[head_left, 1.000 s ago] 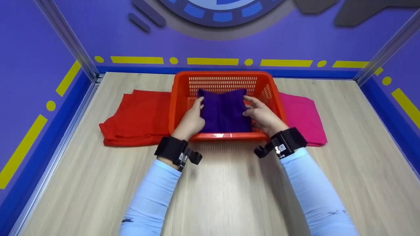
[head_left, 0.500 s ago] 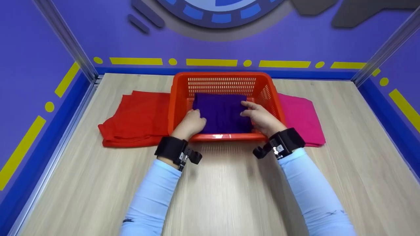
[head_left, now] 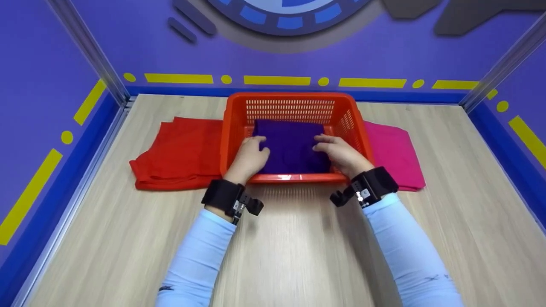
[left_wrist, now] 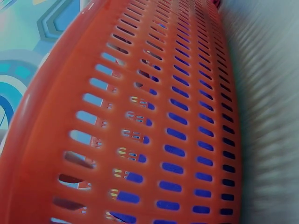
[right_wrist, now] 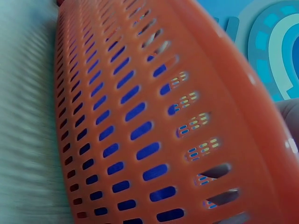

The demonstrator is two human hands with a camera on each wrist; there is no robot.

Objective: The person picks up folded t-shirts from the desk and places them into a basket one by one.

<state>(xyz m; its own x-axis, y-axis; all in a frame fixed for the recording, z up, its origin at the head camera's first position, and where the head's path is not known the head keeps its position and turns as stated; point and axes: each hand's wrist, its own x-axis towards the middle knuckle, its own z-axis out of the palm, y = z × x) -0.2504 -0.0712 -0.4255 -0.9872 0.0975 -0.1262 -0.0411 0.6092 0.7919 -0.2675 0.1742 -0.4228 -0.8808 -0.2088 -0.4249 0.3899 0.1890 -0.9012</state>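
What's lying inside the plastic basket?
A purple cloth, apparently folded, lies in the basket. The floor beneath it is covered, so anything under the cloth can't be seen.

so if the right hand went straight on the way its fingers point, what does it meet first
Most likely the purple cloth inside the red basket: in the head view the right hand is at the cloth's right edge, pointing across it. Whether they touch is hard to tell.
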